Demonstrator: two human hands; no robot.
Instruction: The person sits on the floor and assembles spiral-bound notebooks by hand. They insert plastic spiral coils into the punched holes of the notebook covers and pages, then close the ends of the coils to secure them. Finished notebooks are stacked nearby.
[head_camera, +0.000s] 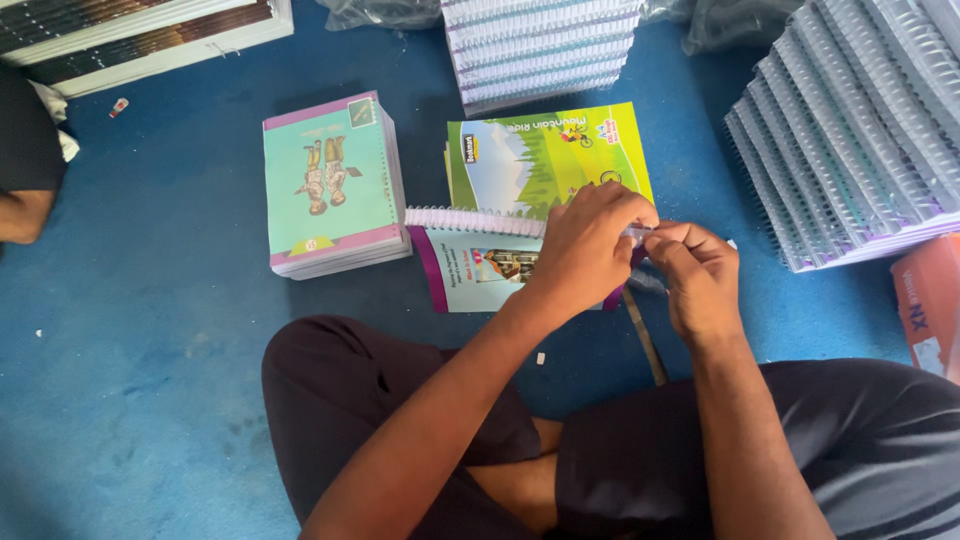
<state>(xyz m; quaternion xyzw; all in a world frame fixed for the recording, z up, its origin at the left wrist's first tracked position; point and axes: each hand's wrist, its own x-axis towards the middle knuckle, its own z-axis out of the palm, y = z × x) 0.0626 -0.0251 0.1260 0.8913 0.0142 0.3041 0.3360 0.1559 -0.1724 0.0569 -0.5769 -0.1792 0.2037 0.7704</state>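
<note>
I see a shiny green paper book cover with a white plastic spiral coil. The blue floor carpet looks soft and fuzzy. My dark trousers are matt cloth.

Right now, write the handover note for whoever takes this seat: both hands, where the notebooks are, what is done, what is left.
Left hand: on the right end of the white spiral binding, fingers curled over it.
Right hand: pinching the same end of the coil, fingertips meeting the left hand's.
Open notebook: on the blue floor in front of the crossed legs, covers spread either side of the coil.
Done: coil sits along the whole spine; a teal-covered stack lies to the left.
Left: the coil end is in the fingers, not yet released. Spiral-bound stacks lie to the right and ahead.
</note>
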